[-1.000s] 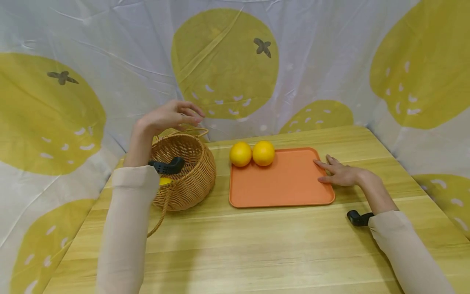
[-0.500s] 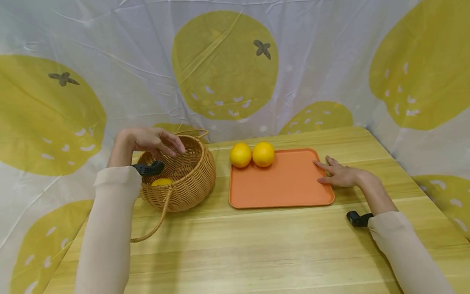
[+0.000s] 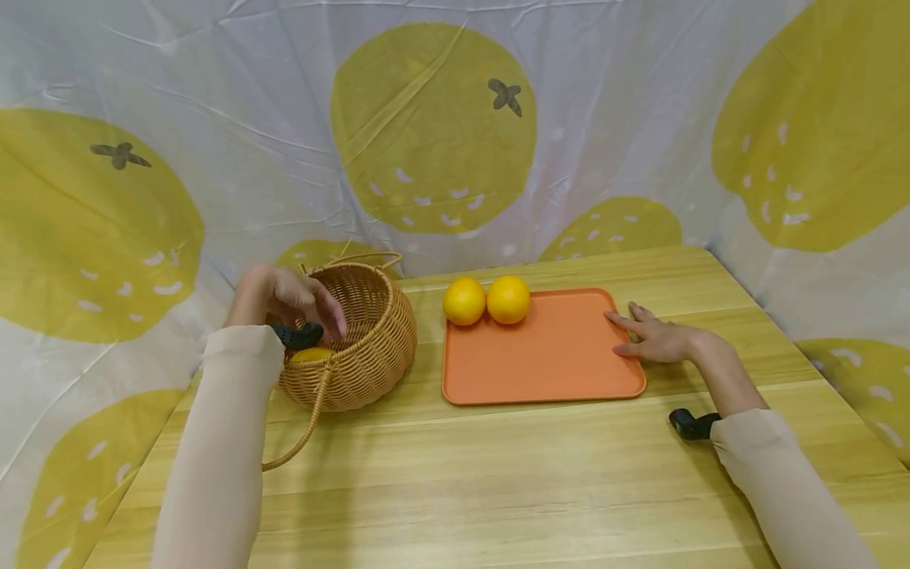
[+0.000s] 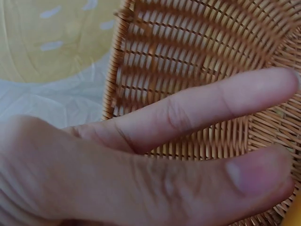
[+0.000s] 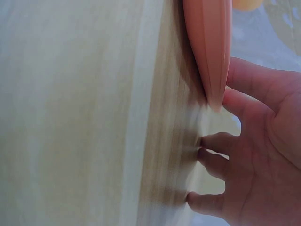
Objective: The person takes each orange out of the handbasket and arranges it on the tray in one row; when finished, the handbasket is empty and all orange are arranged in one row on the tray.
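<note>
My left hand (image 3: 295, 296) reaches down into the wicker basket (image 3: 377, 356), its fingers pointing inside. In the left wrist view the thumb and index finger (image 4: 211, 103) extend over the woven wall, and a sliver of orange (image 4: 294, 216) shows at the lower right corner. In the head view the orange in the basket lies just below that hand, partly hidden by the wrist device. My right hand (image 3: 661, 336) rests spread at the right edge of the coral tray (image 3: 540, 356), thumb and index finger touching its rim, other fingers on the table.
Two oranges, a left one (image 3: 464, 301) and a right one (image 3: 508, 299), sit side by side at the tray's back left corner. The basket's front handle (image 3: 306, 442) hangs out over the wooden table (image 3: 498, 490). A patterned cloth (image 3: 604, 103) hangs behind.
My left hand has come down from above the basket's back rim, swinging left and then lower into its opening. My right hand stays at the tray's edge.
</note>
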### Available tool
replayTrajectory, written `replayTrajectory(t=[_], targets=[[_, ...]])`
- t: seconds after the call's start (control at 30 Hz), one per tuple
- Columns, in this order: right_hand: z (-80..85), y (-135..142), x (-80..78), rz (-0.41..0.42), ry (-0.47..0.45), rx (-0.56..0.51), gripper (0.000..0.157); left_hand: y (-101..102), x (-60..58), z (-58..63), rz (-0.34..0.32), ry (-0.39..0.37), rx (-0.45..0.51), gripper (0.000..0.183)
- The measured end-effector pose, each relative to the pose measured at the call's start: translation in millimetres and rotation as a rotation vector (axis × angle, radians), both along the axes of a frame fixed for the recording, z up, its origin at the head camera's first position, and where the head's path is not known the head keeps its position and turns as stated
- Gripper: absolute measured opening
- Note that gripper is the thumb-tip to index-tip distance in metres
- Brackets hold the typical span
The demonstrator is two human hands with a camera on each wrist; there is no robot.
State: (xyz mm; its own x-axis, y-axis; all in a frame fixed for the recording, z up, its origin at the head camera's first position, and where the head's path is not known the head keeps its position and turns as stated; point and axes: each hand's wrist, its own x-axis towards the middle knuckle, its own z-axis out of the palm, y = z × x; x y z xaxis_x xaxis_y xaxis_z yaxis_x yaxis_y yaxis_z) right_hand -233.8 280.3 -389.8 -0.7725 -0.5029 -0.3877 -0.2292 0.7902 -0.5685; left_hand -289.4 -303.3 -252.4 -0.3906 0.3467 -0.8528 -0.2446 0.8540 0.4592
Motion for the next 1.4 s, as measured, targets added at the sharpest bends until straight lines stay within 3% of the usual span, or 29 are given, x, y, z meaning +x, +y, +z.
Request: replayTrajectory(t=[0.1, 0.33, 0.53, 0.73, 1.0, 1.1, 1.2, 1.4], targets=[[0.2, 0, 0.6, 0.005, 0.003, -0.005, 0.084, 0, 1.6, -4.0, 0.015, -0.016, 0.014, 0.039], [-1.7, -1, 1.6, 0.006, 0.012, 0.001, 0.082, -2, 6.7, -11.9, 0.015, 0.030, -0.013, 0.052], [-1.5, -2, 1.3, 0.002, 0.009, 0.003, 0.082, -8, 7.8, -18.1, -0.039, 0.052, -0.040, 0.064], [-0.4, -2, 1.6, 0.004, 0.011, 0.003, 0.083, -13, 5.9, -22.7, -0.079, 0.047, -0.008, 0.062], [-0.5, 0, 1.6, 0.005, 0.014, 0.005, 0.083, -20, 3.2, -31.0, -0.033, 0.055, 0.056, 0.040], [-0.7, 0, 1.7, 0.005, 0.013, 0.004, 0.083, -20, 3.7, -33.5, 0.002, 0.067, 0.058, 0.037], [-1.2, 0, 1.7, 0.005, 0.009, 0.003, 0.084, -21, 5.4, -32.1, -0.012, 0.088, 0.020, 0.038], [-1.5, 0, 1.6, 0.004, 0.011, 0.007, 0.084, -21, 8.7, -26.2, 0.036, 0.000, 0.031, 0.045]])
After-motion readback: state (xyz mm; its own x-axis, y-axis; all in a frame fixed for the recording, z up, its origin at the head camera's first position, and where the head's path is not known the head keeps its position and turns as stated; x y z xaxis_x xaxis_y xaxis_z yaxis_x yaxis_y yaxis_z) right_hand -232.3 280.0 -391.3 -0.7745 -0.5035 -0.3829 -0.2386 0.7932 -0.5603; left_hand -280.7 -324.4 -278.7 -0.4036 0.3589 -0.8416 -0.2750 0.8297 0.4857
